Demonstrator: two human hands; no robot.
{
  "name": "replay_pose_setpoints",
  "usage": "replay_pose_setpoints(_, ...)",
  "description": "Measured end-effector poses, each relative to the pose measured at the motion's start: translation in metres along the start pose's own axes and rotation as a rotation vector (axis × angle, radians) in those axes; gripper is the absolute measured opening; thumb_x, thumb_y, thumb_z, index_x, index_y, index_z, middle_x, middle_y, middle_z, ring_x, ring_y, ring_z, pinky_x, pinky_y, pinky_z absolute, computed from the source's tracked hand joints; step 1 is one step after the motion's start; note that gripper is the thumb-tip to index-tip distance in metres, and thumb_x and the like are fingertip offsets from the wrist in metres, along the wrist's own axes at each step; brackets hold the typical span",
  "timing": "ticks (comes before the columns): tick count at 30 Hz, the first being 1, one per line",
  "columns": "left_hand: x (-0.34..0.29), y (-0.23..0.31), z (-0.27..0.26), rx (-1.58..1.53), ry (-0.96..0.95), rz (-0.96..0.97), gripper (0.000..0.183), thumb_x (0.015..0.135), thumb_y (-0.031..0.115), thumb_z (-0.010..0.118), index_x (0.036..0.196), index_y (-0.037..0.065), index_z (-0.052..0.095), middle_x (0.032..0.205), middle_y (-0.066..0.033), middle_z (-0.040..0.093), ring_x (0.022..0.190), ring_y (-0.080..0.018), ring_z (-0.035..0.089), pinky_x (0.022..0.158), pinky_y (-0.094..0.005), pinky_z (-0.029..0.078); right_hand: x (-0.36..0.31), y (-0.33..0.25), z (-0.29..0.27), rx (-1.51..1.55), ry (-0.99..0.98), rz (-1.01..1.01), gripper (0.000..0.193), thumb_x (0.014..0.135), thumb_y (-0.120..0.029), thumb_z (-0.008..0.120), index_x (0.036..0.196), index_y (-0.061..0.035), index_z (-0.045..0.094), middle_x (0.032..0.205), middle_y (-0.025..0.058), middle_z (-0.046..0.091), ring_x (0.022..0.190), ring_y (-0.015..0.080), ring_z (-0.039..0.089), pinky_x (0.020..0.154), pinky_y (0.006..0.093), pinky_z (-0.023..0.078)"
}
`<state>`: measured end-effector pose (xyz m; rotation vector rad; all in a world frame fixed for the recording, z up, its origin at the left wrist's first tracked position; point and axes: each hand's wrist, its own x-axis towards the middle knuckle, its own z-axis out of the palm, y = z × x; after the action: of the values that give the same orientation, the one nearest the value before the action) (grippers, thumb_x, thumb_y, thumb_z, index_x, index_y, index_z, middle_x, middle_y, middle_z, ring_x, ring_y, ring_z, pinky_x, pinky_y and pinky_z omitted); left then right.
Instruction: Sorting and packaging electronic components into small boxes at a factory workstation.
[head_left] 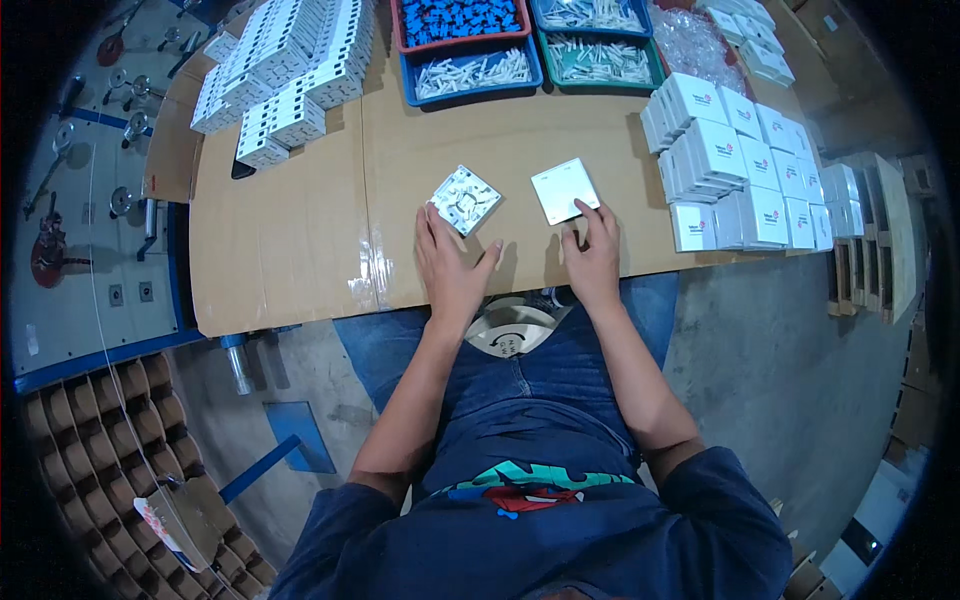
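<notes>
Head view: square white housing with intricate upper face set slightly askew on cardboard-covered table, lower-left edge touched by fingertips of left hand; fingers held close together, thumb spread apart, no grip closed. Flat square white plate placed to right, well apart from housing; near corner touched by fingertip of right hand, thumb and index finger parted. Small parts held in red tray, blue tray and green tray beyond. White blocks stacked at left, white square units at right.
</notes>
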<state>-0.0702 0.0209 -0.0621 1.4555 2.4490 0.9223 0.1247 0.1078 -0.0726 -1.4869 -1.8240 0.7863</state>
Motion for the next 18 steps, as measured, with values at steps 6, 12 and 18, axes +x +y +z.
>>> replay_pose_setpoints(6, 0.017, 0.003, 0.02, 0.064, 0.036, -0.074, 0.116, 0.077, 0.055, 0.082, 0.156, -0.007, 0.024, 0.155, -0.0283, 0.038, 0.147, -0.0428, 0.032, 0.121, -0.0621, 0.019, 0.0, -0.002, 0.001, -0.244, -0.067, -0.176, 0.046, 0.088, -0.013, 0.069, 0.134, -0.0081, 0.064, 0.158, 0.0258, 0.036, 0.149, 0.0458, 0.03, 0.121, 0.0488, 0.031)
replay_pose_setpoints(12, 0.036, 0.0, 0.034, 0.078, 0.053, -0.043, 0.117, 0.075, 0.06, 0.081, 0.155, -0.007, 0.029, 0.156, -0.0259, 0.04, 0.149, -0.0386, 0.033, 0.122, -0.0624, 0.016, -0.003, -0.001, 0.004, -0.257, -0.108, -0.239, 0.042, 0.088, -0.014, 0.069, 0.129, -0.0095, 0.069, 0.156, 0.0247, 0.04, 0.147, 0.0459, 0.032, 0.121, 0.0516, 0.028)
replay_pose_setpoints(18, 0.033, -0.004, 0.032, 0.05, 0.066, -0.037, 0.116, 0.075, 0.061, 0.081, 0.155, -0.006, 0.03, 0.156, -0.0235, 0.04, 0.149, -0.036, 0.033, 0.122, -0.062, 0.017, -0.002, -0.006, 0.002, -0.2, -0.103, -0.221, 0.042, 0.085, -0.013, 0.07, 0.127, -0.0139, 0.072, 0.147, 0.0217, 0.047, 0.138, 0.0419, 0.041, 0.117, 0.0504, 0.033)
